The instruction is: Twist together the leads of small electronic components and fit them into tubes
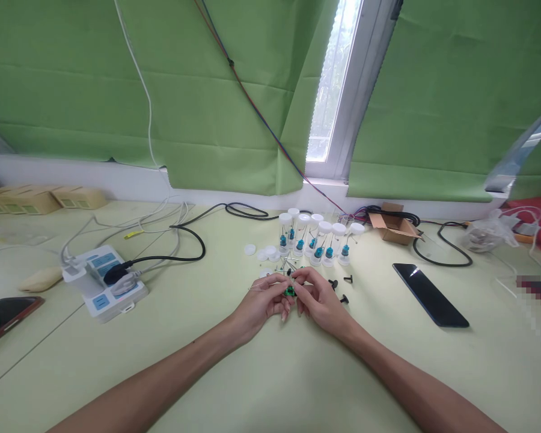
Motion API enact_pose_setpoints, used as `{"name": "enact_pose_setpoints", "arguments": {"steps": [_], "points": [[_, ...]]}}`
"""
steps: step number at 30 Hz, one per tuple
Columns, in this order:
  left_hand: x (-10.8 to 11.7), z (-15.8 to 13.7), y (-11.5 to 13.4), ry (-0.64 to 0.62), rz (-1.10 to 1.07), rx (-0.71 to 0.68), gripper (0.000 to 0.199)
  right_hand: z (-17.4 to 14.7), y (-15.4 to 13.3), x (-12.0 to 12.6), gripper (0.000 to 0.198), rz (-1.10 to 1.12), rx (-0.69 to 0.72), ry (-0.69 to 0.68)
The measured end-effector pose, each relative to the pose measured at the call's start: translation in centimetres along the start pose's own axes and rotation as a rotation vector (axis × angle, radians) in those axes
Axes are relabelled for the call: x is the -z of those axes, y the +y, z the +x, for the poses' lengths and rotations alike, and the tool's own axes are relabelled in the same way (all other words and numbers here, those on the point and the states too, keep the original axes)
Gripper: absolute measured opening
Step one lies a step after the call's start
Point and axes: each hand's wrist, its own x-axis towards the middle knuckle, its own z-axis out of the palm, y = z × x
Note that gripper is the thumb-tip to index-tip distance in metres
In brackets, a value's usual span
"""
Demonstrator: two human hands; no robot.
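My left hand (264, 300) and my right hand (318, 300) meet at the middle of the table, fingers closed around a small green part (290, 291). Fingertips hide much of it, and its exact kind is too small to make out. A thin wire-like piece (255, 289) sticks out at my left hand. Just beyond the fingers lie thin metal rods (290, 263) and white round caps (270, 254). Black T-shaped pieces (345, 299) rest to the right of my right hand. Behind them stand several clear white-capped tubes (318, 251) with teal parts inside.
A white power strip (117, 300) with plugs and cables sits at left. On the right lie a black phone (430, 294), an open cardboard box (394, 228) and a clear plastic bag (487, 233). Black cable (247, 210) runs along the back; yellowish blocks (22, 201) are far left.
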Motion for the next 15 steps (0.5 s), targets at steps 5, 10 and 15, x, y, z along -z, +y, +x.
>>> {"name": "enact_pose_setpoints", "arguments": {"steps": [5,10,15], "points": [[0.06,-0.06,-0.11,-0.009,0.004,-0.001,0.017,0.02,0.21,0.06,0.026,-0.012,-0.006,0.001],[0.09,-0.05,-0.18,-0.022,-0.002,-0.003,0.017,0.07,0.42,0.06,0.026,-0.030,-0.008,0.004],[0.13,0.06,-0.18,-0.007,-0.015,-0.001,0.017,0.11,0.37,0.05,0.025,-0.035,-0.008,0.007]]}}
